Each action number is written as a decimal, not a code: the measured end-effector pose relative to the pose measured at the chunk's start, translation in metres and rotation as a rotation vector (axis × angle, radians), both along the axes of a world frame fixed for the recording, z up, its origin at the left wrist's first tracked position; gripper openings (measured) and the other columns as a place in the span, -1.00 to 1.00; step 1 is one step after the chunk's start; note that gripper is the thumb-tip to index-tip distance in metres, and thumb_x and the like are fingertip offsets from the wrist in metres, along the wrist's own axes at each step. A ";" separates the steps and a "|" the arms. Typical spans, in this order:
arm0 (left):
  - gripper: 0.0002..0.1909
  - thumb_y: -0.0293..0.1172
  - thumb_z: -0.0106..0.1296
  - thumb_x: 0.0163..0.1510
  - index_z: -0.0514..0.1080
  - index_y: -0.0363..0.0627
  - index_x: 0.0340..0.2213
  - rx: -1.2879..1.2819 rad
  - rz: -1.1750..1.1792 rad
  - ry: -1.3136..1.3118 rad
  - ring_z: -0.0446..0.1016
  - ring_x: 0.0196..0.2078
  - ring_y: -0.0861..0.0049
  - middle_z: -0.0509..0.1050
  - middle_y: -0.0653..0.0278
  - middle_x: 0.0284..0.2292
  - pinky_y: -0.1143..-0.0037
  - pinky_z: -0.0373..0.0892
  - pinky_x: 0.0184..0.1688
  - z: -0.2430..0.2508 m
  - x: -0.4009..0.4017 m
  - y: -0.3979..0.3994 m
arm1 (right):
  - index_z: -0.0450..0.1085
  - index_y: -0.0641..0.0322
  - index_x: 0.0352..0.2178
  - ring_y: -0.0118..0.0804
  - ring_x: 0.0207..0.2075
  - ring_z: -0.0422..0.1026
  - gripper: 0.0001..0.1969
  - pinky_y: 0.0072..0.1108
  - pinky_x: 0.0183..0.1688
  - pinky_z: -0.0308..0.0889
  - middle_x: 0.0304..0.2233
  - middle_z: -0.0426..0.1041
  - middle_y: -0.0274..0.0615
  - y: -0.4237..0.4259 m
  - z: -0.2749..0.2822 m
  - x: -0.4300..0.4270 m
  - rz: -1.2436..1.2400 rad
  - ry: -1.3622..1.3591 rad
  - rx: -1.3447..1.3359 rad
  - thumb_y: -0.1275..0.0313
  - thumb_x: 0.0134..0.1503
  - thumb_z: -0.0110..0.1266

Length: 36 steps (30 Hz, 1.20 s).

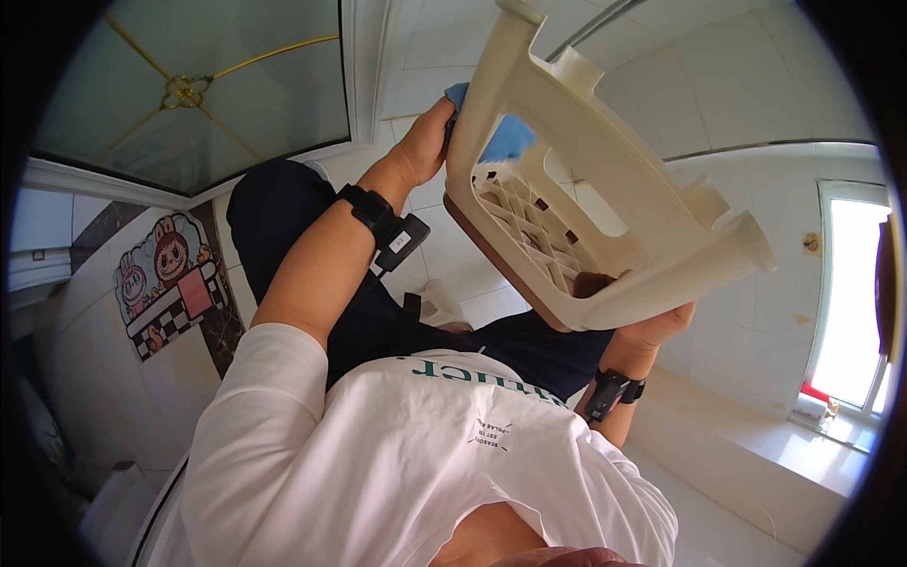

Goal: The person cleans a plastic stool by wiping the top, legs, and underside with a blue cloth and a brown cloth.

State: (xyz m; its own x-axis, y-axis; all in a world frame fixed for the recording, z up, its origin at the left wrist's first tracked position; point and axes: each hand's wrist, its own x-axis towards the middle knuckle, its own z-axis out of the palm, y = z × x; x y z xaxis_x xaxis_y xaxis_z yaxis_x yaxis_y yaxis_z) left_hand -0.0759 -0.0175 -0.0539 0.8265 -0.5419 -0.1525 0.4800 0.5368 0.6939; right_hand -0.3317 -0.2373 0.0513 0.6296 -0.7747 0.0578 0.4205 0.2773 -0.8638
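A beige plastic step stool (623,166) with a brown seat edge (503,266) is held up before me, tipped so that its legs point away and its ribbed underside shows. My left hand (425,138) is at its left side with a blue cloth (507,139). Part of the cloth shows above the fingers and part through the stool's side opening. Beneath the near right leg, my right hand (659,324) supports the stool; its fingers are mostly hidden behind the plastic. Each of my wrists wears a black strap with a small box.
To the left stands a glass door panel (262,92) with gold trim. Below it is a cartoon decal or mat (170,283). A pale object (436,305) lies on the tiled floor between my legs. At right, a window (847,298) has small items on its sill.
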 end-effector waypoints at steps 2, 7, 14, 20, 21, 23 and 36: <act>-0.52 -0.07 -0.21 0.26 0.33 -0.15 0.04 -0.036 -0.078 0.016 0.43 -0.07 0.53 0.44 0.18 -0.06 0.52 0.36 -0.02 0.006 0.000 0.000 | 0.36 0.29 -0.26 -0.21 -0.48 0.46 -0.68 -0.42 -0.44 0.40 -0.44 0.45 -0.12 -0.025 0.006 -0.008 0.137 -0.023 -0.057 0.28 0.25 -0.26; -0.52 -0.05 -0.19 0.26 0.41 -0.18 -0.03 -0.021 -0.121 -0.017 0.48 -0.16 0.54 0.50 0.25 -0.13 0.55 0.37 -0.05 0.027 -0.019 -0.001 | 0.31 0.30 -0.19 -0.29 -0.37 0.44 -0.79 -0.47 -0.30 0.39 -0.34 0.43 -0.15 -0.067 -0.027 0.012 -0.474 0.317 -0.320 0.37 0.22 -0.06; -0.67 -0.15 0.02 0.08 0.53 -0.19 -0.31 0.533 -0.017 -0.615 0.49 -0.40 0.46 0.54 0.20 -0.49 0.45 0.36 -0.32 0.017 -0.035 -0.001 | 0.17 0.25 -0.09 -0.33 -0.37 0.44 -0.70 -0.56 -0.30 0.41 -0.29 0.40 -0.19 -0.018 -0.029 0.033 -0.531 0.368 -0.300 0.25 0.29 -0.08; -0.72 -0.12 0.06 0.00 0.54 -0.07 -0.42 0.865 -0.065 -0.878 0.51 -0.44 0.23 0.54 0.15 -0.53 0.38 0.38 -0.34 0.038 -0.051 0.002 | -0.09 0.26 0.26 -0.17 0.25 0.05 -0.27 -0.40 0.26 -0.04 0.23 0.05 -0.07 0.012 -0.046 0.046 0.063 0.357 -0.694 0.03 0.26 -0.06; -0.71 -0.13 0.07 0.00 0.54 -0.09 -0.42 0.875 -0.065 -0.876 0.52 -0.43 0.23 0.54 0.14 -0.52 0.38 0.39 -0.35 0.039 -0.051 0.003 | -0.07 0.24 0.25 -0.17 0.31 -0.08 -0.26 -0.37 0.31 -0.17 0.28 -0.06 -0.07 0.019 -0.054 0.051 0.190 0.284 -0.759 0.00 0.25 -0.05; -0.71 -0.14 0.07 0.00 0.54 -0.11 -0.41 0.847 -0.060 -0.830 0.52 -0.43 0.23 0.54 0.13 -0.52 0.39 0.39 -0.34 0.035 -0.049 0.004 | 0.07 0.19 0.12 -0.22 0.24 -0.01 -0.32 -0.36 0.27 -0.11 0.17 0.05 -0.12 0.022 -0.053 0.054 0.268 0.258 -0.899 -0.04 0.17 0.04; -0.64 -0.45 0.09 -0.05 0.50 -0.08 -0.13 0.437 0.280 -0.682 0.52 -0.21 0.20 0.54 0.08 -0.18 0.39 0.40 -0.10 0.040 -0.078 0.005 | 0.24 0.25 -0.03 -0.37 -0.08 0.32 -0.49 -0.54 0.03 0.21 -0.07 0.32 -0.25 0.003 -0.058 0.071 -0.101 0.331 -1.070 0.15 0.14 0.19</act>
State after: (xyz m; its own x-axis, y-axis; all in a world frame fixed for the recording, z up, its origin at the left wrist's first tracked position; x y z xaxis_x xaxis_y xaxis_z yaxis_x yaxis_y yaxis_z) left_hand -0.1534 -0.0125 -0.0144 0.9081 -0.3125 0.2787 -0.2277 0.1900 0.9550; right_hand -0.2608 -0.2340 -0.0071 0.6741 -0.4754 0.5654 0.1051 -0.6959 -0.7104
